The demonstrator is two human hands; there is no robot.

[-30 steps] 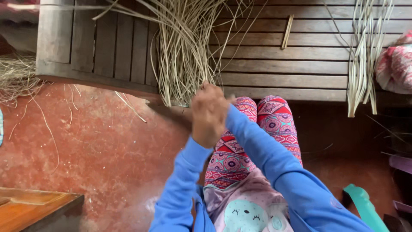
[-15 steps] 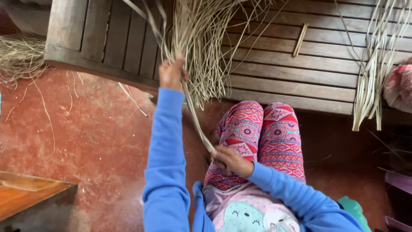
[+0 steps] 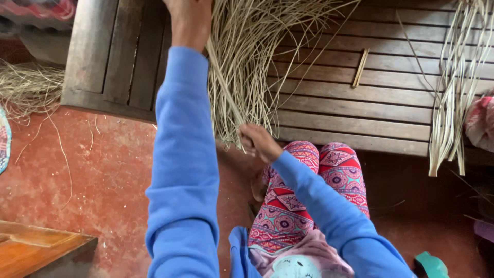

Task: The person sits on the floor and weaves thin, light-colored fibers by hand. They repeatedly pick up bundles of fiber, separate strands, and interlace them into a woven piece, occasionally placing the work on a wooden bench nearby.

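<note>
Floor (image 3: pixel 98 170): red, worn surface that fills the lower left of my view; loose dry fibres lie scattered on it.
Worktop (image 3: pixel 360 108): dark slatted wooden platform across the upper half, its front edge just above my knees.
Left arm: blue sleeve stretched straight up from the lower edge to the top of the view.
Right arm: blue sleeve bent in from the lower right, over patterned pink trousers.
Reed bundle (image 3: pixel 257 56): pale, thin strips fanned out on the worktop, their lower ends hanging past its front edge.
Second bundle (image 3: pixel 455 87): similar pale strips lying at the far right of the worktop, well apart from both hands.
Left hand (image 3: pixel 189 20): raised at the top edge and closed around the upper end of one strip; I cannot see the fingertips, which are cut off by the frame.
Right hand (image 3: pixel 257 141): closed on the lower end of the same strip, at the worktop's front edge.
Held strip (image 3: pixel 226 87): runs taut and slanted between my two hands, just beside the reed bundle.
Small stick (image 3: pixel 360 68): short, pale, lying alone on the slats.
</note>
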